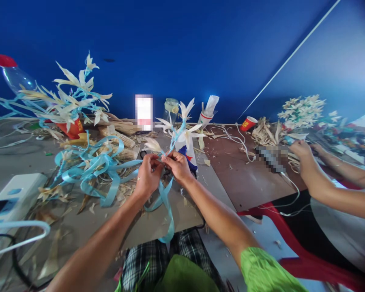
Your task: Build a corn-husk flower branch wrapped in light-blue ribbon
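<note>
Near the table's front middle, my left hand (149,172) and my right hand (178,165) meet at the base of a handmade flower stem (178,136). The stem is wound in light blue ribbon and bears several pale, husk-like flowers. My right thumb and fingers pinch the stem. My left fingers are closed at the blue ribbon (132,164) beside it; the exact grip is partly hidden. A loose ribbon tail hangs below my hands over the table edge, and a tangled heap of the same ribbon lies to the left.
At the left, a red cup (73,129) holds finished flower branches (76,95) before a clear bottle (16,79). A white power strip (21,188) lies near the left edge. A glass jar (171,108) and another red cup (248,123) stand behind. A co-worker's arms (325,182) reach in from the right.
</note>
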A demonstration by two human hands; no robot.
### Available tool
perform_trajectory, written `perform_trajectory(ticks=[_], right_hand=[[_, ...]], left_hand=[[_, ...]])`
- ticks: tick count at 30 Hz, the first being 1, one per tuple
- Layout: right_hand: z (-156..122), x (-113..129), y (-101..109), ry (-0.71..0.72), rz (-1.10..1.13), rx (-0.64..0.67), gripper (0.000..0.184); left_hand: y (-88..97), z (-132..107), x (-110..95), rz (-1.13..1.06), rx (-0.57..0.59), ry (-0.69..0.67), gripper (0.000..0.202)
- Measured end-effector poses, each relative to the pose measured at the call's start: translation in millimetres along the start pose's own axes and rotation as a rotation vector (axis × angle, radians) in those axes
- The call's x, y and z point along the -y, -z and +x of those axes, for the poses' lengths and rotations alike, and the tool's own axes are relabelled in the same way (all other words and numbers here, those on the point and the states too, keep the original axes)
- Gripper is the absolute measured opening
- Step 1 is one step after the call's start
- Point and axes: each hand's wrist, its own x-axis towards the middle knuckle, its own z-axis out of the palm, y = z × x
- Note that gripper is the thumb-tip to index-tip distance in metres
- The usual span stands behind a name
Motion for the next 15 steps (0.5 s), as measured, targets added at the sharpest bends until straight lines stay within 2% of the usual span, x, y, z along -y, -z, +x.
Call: perform_trajectory(ticks=[6,11,13,15], right_hand=[[-4.6,6.6,-3.1,0.058,-0.092,-0.024,0.026],[-4.9,2.8,-3.3,0.055,-0.037,-0.027,0.021],[-4.2,0.6,-1.6,0.029,0.0,-0.026,0.02],[-3.1,-0.3,0.4,-0.065,0.061,-0.015,0.021]], left_hand=[[-0.1,0.3,-2.5,0.034,-0.016,-0.007,0.021],[0.4,-0.7,-2.8,-0.013,0.005,0.009,0.024],[1.0,-0.8,-2.8,-0.01,0.004,-0.001,0.024],[1.7,-0.6,-2.9,-0.008,-0.001,-0.015,0.024]])
